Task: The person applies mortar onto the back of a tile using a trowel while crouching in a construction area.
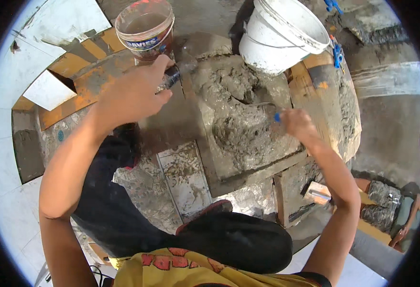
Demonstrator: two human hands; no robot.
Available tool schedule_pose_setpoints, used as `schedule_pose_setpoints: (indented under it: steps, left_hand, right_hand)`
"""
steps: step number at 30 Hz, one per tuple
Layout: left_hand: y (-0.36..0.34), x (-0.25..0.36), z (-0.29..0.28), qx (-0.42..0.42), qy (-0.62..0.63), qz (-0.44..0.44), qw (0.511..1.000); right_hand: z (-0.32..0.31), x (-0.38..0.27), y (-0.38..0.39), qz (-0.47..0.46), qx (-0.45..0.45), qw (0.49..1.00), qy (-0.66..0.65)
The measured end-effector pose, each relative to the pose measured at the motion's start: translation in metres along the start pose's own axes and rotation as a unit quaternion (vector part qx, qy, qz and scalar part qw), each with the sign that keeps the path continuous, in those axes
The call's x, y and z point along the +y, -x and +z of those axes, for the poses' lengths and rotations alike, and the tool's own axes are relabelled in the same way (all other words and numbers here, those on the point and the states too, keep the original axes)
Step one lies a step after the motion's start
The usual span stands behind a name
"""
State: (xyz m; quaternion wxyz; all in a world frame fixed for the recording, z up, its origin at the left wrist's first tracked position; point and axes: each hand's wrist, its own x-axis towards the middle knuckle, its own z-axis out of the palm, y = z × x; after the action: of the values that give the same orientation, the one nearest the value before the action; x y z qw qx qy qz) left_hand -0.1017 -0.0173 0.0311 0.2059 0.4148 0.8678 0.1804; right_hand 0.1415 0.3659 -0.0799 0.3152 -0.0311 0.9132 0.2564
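Note:
Wet grey mortar (241, 124) lies in a heap on a flat board in front of me. My right hand (300, 125) is closed round the blue handle of a trowel (262, 104), whose blade is partly sunk in the mortar. My left hand (136, 91) grips a small dark cylindrical thing (172, 76) left of the heap. A blurred, see-through patch lies beside it, so I cannot tell its kind. Just beyond that hand stands a reddish plastic bucket (145, 31) with murky water inside. A white bucket (284, 36) with a wire handle leans at the mortar's far edge.
A mortar-smeared tile (185, 179) lies near my feet. At the left are a white tile piece (49, 91) and orange-brown cardboard (71, 103). A flat metal-bladed tool (319, 193) rests at the right. Another person (391, 208) is at the lower right.

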Motion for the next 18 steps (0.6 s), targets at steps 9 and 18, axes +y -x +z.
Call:
schedule_pose_setpoints:
  steps: [9, 18]
  left_hand:
    - [0.002, 0.002, -0.007, 0.020, 0.040, -0.017, 0.999]
    - [-0.002, -0.005, 0.012, 0.058, 0.021, 0.040, 0.997]
  right_hand:
    - [-0.077, -0.020, -0.137, 0.015, 0.054, 0.998, -0.028]
    - [-0.044, -0.022, -0.206, 0.004, 0.112, 0.994, -0.013]
